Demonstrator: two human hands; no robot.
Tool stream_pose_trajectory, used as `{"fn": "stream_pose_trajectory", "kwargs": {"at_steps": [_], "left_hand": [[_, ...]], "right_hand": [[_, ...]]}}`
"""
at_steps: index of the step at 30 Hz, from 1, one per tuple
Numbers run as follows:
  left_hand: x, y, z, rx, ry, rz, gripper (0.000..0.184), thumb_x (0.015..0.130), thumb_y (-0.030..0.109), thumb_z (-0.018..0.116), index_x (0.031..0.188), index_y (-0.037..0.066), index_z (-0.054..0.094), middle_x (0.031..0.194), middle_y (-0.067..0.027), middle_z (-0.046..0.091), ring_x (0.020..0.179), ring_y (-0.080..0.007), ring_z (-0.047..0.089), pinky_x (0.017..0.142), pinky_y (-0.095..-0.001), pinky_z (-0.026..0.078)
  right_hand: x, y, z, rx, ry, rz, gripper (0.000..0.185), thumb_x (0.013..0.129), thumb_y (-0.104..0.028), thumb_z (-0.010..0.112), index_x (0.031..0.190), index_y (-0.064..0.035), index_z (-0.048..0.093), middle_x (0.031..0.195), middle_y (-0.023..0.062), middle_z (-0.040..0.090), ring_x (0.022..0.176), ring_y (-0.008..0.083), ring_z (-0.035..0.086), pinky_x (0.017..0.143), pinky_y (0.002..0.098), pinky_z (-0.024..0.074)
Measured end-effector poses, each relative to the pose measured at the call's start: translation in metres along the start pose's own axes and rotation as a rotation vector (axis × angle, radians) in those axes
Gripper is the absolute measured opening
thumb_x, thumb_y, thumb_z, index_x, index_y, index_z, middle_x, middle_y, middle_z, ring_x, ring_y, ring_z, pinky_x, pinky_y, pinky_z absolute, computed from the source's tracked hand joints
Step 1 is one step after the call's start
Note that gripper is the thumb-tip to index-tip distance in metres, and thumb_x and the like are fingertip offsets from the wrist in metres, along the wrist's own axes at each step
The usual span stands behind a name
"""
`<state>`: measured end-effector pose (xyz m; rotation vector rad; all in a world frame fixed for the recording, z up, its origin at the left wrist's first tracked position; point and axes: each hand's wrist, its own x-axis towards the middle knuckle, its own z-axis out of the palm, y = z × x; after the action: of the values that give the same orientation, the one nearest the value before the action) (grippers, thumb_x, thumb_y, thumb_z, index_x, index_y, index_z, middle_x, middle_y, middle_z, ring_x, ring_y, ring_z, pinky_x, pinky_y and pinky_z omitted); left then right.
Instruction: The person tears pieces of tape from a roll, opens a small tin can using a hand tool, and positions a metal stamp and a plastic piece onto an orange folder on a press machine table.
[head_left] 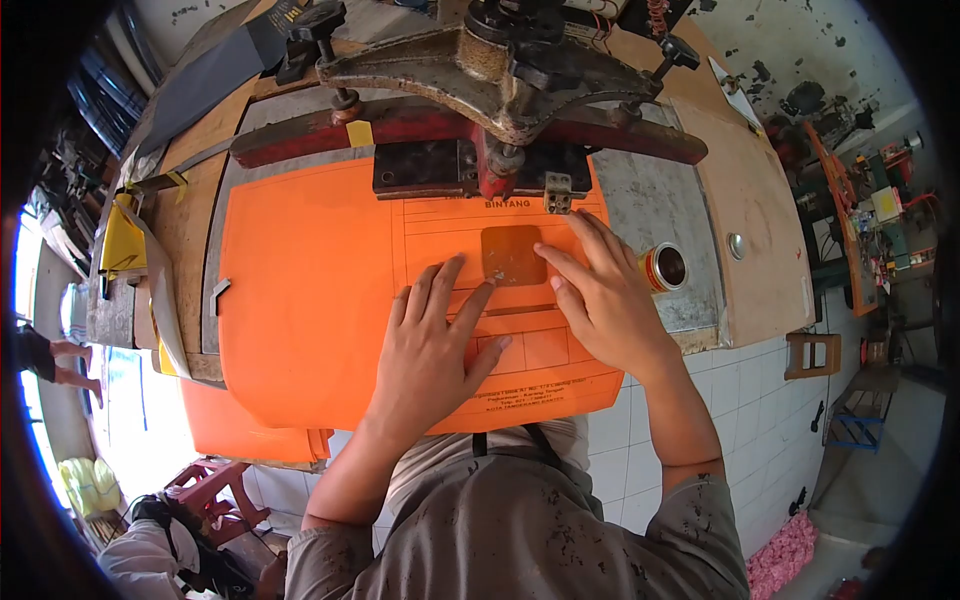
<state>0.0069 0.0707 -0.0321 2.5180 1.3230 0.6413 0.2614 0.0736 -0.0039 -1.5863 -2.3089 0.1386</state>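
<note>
A large orange printed sheet (300, 290) lies flat under both my hands, its lettering at the right half. On it rests a brown, see-through square (508, 250) with small pale specks. My left hand (430, 330) lies open on the sheet, fingers spread, the index fingertip by the square's lower left corner. The fingers of my right hand (606, 290) are stretched out too, with the index fingertip at the square's right edge. Just beyond the fingertips stands a press with a red bar (400, 128) and a dark block (420, 172) overlapping the sheet's far part.
An opened tin (667, 268) stands right of my right hand, with a small round metal piece (736, 246) farther right. More orange sheets (245, 430) sit lower left. Another person (160, 550) is at the bottom left near a red stool (220, 495).
</note>
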Motion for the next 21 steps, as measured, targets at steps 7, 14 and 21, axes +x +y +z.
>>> {"fn": "stream_pose_trajectory", "kwargs": {"at_steps": [7, 14, 21], "left_hand": [[0.000, 0.000, 0.000, -0.004, -0.004, -0.002, 0.060, 0.098, 0.037, 0.077, 0.150, 0.011, 0.065, 0.161, -0.0219, 0.049, 0.144, -0.0442, 0.050, 0.119, -0.0547, 0.041], [-0.001, 0.000, 0.000, -0.003, -0.004, -0.004, 0.059, 0.098, 0.037, 0.076, 0.150, 0.011, 0.065, 0.161, -0.0217, 0.049, 0.144, -0.0440, 0.049, 0.119, -0.0545, 0.041], [-0.001, -0.001, 0.000, -0.001, -0.007, 0.000, 0.060, 0.099, 0.037, 0.076, 0.152, 0.012, 0.064, 0.162, -0.0212, 0.048, 0.146, -0.0439, 0.048, 0.120, -0.0546, 0.041]], "right_hand": [[-0.011, -0.004, -0.006, -0.009, -0.022, -0.036, 0.032, 0.105, -0.019, 0.066, 0.129, -0.0012, 0.076, 0.165, 0.0221, 0.045, 0.154, 0.0414, 0.043, 0.125, 0.0565, 0.0380], [-0.016, -0.011, -0.007, 0.009, 0.005, -0.065, 0.030, 0.102, -0.018, 0.069, 0.125, -0.0001, 0.077, 0.164, 0.0212, 0.048, 0.152, 0.0404, 0.046, 0.123, 0.0563, 0.0400], [-0.031, 0.001, -0.048, 0.004, 0.161, 0.044, 0.026, 0.100, -0.014, 0.068, 0.121, -0.0020, 0.076, 0.160, 0.0170, 0.053, 0.149, 0.0387, 0.049, 0.122, 0.0528, 0.0402]]}}
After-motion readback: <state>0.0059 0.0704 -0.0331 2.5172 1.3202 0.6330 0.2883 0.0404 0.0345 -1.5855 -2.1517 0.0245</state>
